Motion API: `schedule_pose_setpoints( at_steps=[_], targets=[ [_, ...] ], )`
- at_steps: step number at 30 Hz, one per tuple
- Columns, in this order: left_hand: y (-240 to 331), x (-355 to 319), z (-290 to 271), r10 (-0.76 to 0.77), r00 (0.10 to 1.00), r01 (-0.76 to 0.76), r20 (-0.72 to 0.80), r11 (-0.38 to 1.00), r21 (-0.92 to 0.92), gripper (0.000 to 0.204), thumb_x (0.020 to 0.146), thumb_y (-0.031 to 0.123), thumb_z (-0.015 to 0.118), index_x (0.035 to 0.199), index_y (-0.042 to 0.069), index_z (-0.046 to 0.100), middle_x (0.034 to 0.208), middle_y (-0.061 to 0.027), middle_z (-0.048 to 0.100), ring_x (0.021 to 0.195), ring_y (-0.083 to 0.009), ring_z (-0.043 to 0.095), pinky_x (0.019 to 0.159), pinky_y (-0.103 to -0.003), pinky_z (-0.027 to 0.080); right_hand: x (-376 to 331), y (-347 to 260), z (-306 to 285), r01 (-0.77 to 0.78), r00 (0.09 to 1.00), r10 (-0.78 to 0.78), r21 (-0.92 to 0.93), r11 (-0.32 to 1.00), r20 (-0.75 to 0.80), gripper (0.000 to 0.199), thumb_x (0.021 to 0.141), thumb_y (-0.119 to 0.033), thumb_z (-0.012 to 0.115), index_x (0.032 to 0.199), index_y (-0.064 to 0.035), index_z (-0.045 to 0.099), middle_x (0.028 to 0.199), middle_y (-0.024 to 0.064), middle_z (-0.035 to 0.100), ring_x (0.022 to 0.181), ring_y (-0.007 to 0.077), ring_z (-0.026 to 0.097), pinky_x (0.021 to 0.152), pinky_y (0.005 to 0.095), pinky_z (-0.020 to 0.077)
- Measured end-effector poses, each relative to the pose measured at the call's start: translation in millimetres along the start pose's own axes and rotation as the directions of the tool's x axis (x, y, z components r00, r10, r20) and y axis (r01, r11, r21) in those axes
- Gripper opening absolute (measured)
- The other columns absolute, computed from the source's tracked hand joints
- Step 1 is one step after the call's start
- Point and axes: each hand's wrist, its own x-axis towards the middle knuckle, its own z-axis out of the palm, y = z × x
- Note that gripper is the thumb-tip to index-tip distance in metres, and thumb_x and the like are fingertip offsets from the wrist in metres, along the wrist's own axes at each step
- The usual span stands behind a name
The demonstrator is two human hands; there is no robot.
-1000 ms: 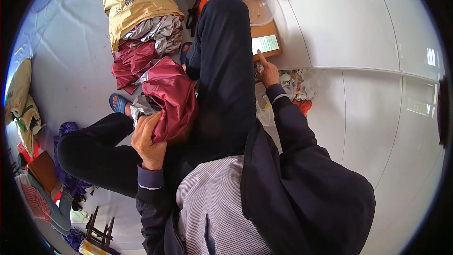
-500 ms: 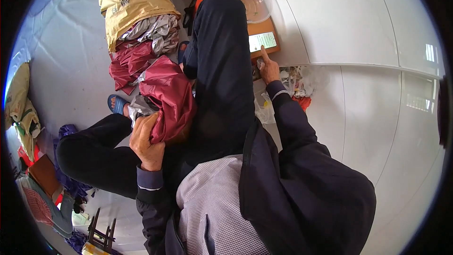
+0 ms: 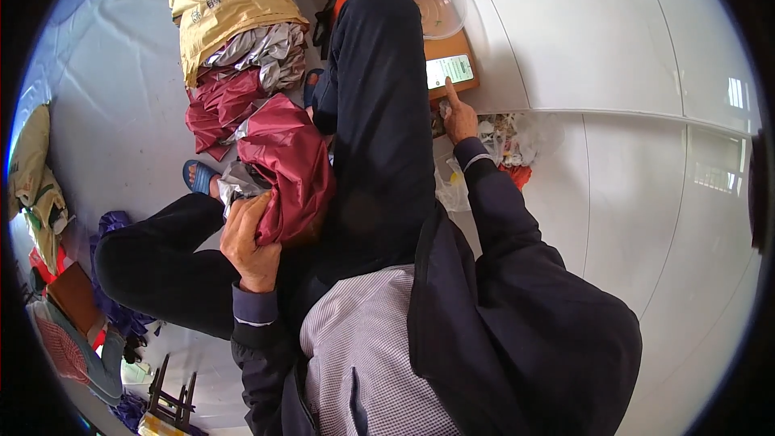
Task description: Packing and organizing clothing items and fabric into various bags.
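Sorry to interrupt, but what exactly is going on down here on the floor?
A person sits on the floor with a leg stretched out. Their left hand grips a bunched dark red garment on the lap. Their right hand points a finger at a lit phone screen lying on an orange box. More red and grey fabric spills from a tan sack nearby.
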Motion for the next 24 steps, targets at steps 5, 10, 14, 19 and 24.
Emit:
schedule_pose_setpoints(
  at_steps=[5, 10, 14, 19, 24],
  targets=[
    [2, 1, -2, -0.009, 1.000, 0.009, 0.000, 1.000, -0.006, 0.049, 0.054, -0.014, 0.059, 0.101, -0.003, 0.071, 0.092, -0.0172, 0.071, 0.090, -0.0342, 0.069, 0.086, -0.038, 0.054, 2, -5, 0, -0.021, 1.000, 0.021, -0.020, 1.000, -0.010, 0.091, 0.087, -0.015, 0.071, 0.160, -0.0288, 0.018, 0.081, 0.0206, 0.068, 0.074, 0.0396, 0.067, 0.066, 0.0506, 0.0493],
    [1, -1, 0, -0.003, 1.000, 0.003, -0.006, 1.000, -0.004, 0.050, 0.054, -0.014, 0.059, 0.102, -0.003, 0.071, 0.092, -0.0171, 0.071, 0.090, -0.0343, 0.070, 0.086, -0.038, 0.054, 1, 0, 0, -0.016, 0.999, 0.017, -0.028, 0.999, 0.040, 0.084, 0.087, -0.001, 0.057, 0.159, -0.0280, 0.022, 0.087, 0.0261, 0.067, 0.080, 0.0448, 0.065, 0.073, 0.0527, 0.0500],
    [1, -2, 0, 0.005, 1.000, -0.005, -0.012, 1.000, -0.004, 0.052, 0.055, -0.014, 0.059, 0.103, -0.002, 0.072, 0.092, -0.0168, 0.071, 0.090, -0.0336, 0.070, 0.087, -0.038, 0.054, 2, -7, -15, -0.121, 0.992, 0.122, 0.050, 0.991, -0.024, 0.077, 0.088, -0.002, 0.056, 0.157, -0.0216, 0.029, 0.089, 0.0258, 0.068, 0.082, 0.0443, 0.066, 0.074, 0.0524, 0.0506],
    [1, 1, 2, 0.024, 1.000, -0.024, 0.012, 1.000, -0.016, 0.052, 0.054, -0.013, 0.060, 0.103, -0.002, 0.072, 0.094, -0.0165, 0.071, 0.090, -0.0331, 0.069, 0.086, -0.038, 0.054, 0, 5, -36, -0.031, 0.955, 0.077, 0.164, 0.986, -0.286, 0.046, 0.089, -0.006, 0.060, 0.135, -0.0093, 0.055, 0.085, 0.0244, 0.068, 0.079, 0.0366, 0.070, 0.071, 0.0443, 0.0537],
    [5, 5, -4, 0.105, 0.994, -0.105, 0.012, 0.994, 0.007, 0.052, 0.052, -0.011, 0.061, 0.103, -0.002, 0.071, 0.096, -0.0159, 0.071, 0.090, -0.0329, 0.069, 0.085, -0.037, 0.054, 10, -71, -119, -0.244, 0.918, 0.386, 0.647, 0.723, -0.085, 0.017, 0.096, -0.007, 0.060, 0.109, 0.0004, 0.067, 0.083, 0.0155, 0.071, 0.073, 0.0188, 0.071, 0.065, 0.0305, 0.0558]
  ],
)
